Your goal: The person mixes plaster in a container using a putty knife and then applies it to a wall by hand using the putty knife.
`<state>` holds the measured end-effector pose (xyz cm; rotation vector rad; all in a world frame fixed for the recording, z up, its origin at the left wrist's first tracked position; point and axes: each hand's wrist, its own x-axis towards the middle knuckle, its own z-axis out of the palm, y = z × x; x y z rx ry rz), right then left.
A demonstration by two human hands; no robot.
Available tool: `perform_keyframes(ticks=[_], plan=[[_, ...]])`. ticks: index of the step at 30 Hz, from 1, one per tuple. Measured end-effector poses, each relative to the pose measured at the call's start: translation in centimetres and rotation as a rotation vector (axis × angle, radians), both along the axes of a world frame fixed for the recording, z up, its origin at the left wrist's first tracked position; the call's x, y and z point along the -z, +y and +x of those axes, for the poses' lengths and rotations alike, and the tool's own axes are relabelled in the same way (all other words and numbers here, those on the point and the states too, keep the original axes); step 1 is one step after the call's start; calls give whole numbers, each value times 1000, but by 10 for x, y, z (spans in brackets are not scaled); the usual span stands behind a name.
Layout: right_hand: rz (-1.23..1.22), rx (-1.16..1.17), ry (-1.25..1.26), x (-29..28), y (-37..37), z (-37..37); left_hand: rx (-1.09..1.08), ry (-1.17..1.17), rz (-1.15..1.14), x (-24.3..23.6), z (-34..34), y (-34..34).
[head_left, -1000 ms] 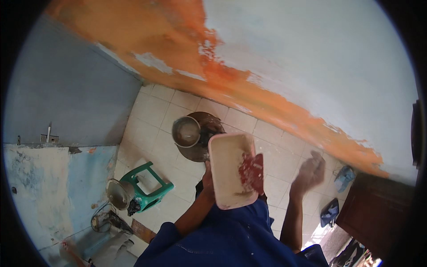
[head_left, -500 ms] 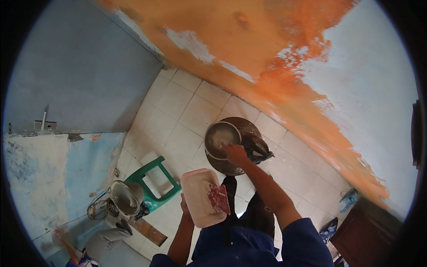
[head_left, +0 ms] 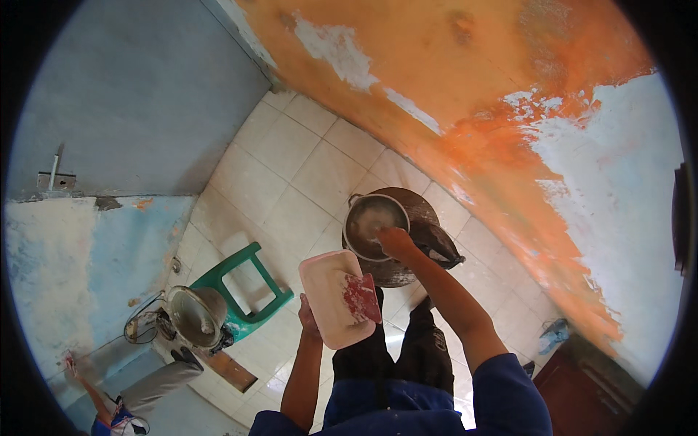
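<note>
The left hand (head_left: pixel 308 317) grips the near edge of a pale tray (head_left: pixel 336 296) from below, fingers curled under it, holding it tilted above the person's dark trousers (head_left: pixel 396 349). A patch of red meat (head_left: pixel 361 298) lies at the tray's right side. Just beyond the tray the right hand (head_left: pixel 395 240) reaches down into a metal pot (head_left: pixel 372 225); whether its fingers are closed on anything cannot be told. The pot sits on a larger dark round pan (head_left: pixel 422 240) on the floor, straight ahead of the right hand.

The floor (head_left: pixel 305 167) is pale square tile, stained in places. Left of the left hand stands a green plastic stool (head_left: pixel 251 291), and just past it a second metal pot (head_left: pixel 195 314) with cables beside it. A wooden board (head_left: pixel 229 369) lies near the stool. Another person's leg (head_left: pixel 149 389) shows at the lower left.

Farther off, a grey-blue wall (head_left: pixel 138 94) rises to the left, and an orange wall (head_left: pixel 465 80) with white peeling patches runs behind the pots.
</note>
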<state>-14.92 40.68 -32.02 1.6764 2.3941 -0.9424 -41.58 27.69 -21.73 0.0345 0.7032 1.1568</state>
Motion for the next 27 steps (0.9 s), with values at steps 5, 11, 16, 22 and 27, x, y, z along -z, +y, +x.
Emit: perform_keyframes(ticks=[5, 11, 16, 22, 27], plan=[[47, 7, 111, -34, -5, 8, -15, -26, -51, -3, -1, 9], [72, 101, 172, -84, -1, 19, -10, 39, -50, 3, 5, 23], [179, 137, 366, -122, -13, 36, -18, 102, -42, 12, 9, 30], [380, 70, 437, -222, -20, 45, 3, 115, -12, 18, 15, 48], [454, -151, 334, -271, -21, 47, 36, -30, -31, 9, 39, 69]])
